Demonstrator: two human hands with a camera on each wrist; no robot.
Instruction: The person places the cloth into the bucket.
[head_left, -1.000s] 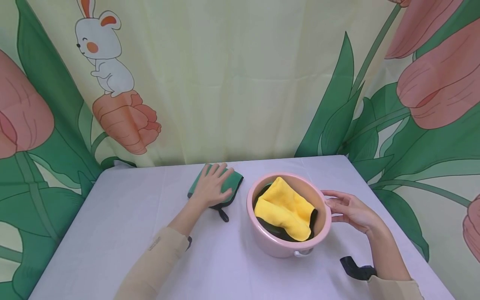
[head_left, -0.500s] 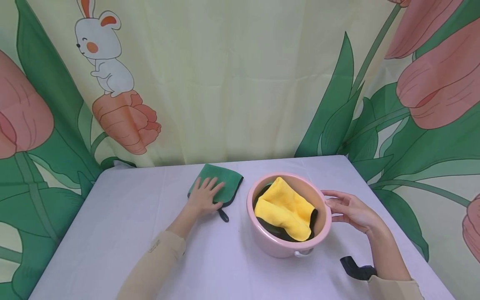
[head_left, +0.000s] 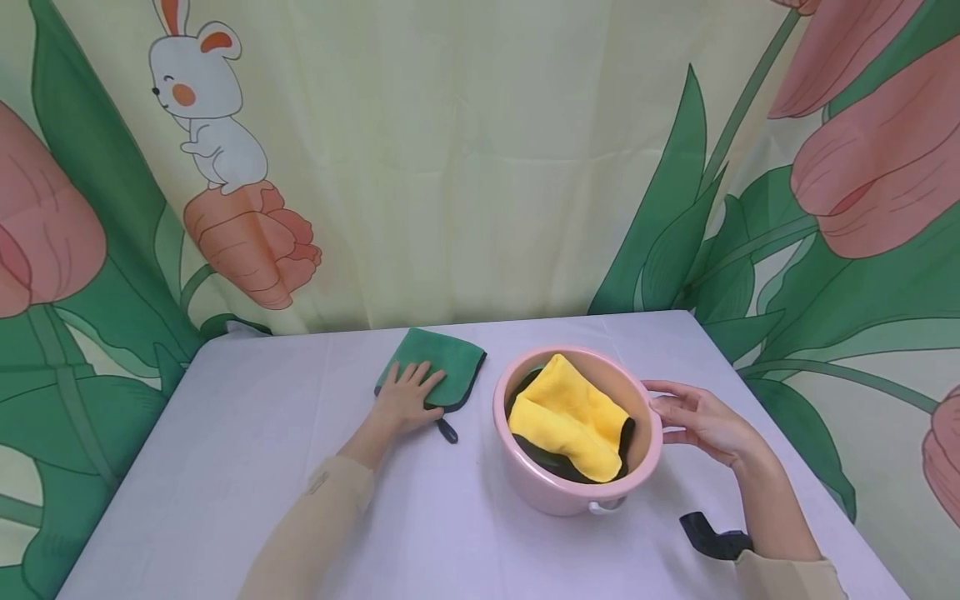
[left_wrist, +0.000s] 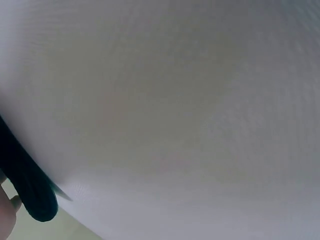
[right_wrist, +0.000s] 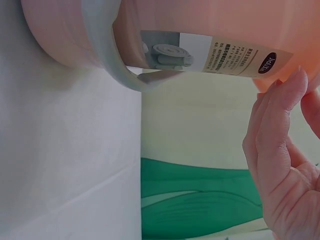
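Note:
A folded green cloth (head_left: pixel 442 365) with black edging and a black loop lies near the table's back edge. My left hand (head_left: pixel 402 402) rests on its near left part, fingers spread. In the left wrist view, the cloth's dark folded edge (left_wrist: pixel 30 185) shows with a bit of a finger (left_wrist: pixel 6 215) behind it. To the right stands a pink bucket (head_left: pixel 543 496), upright. A yellow cloth (head_left: pixel 570 417) with black edging lies in it, over darker cloth. My right hand (head_left: pixel 705 423) holds the bucket's right rim between thumb and fingers; the right wrist view shows this hand (right_wrist: pixel 282 150) beside the label.
A white handle (right_wrist: pixel 107 50) hangs down the bucket's side. The table (head_left: pixel 225 483) has a pale cover. Behind it hangs a printed curtain (head_left: pixel 480 167) with tulips and a rabbit. A black wrist device (head_left: pixel 712 537) sits by my right wrist.
My left hand has slid back toward me and slightly left over the green cloth, uncovering more of it. The right hand and the bucket have stayed in place.

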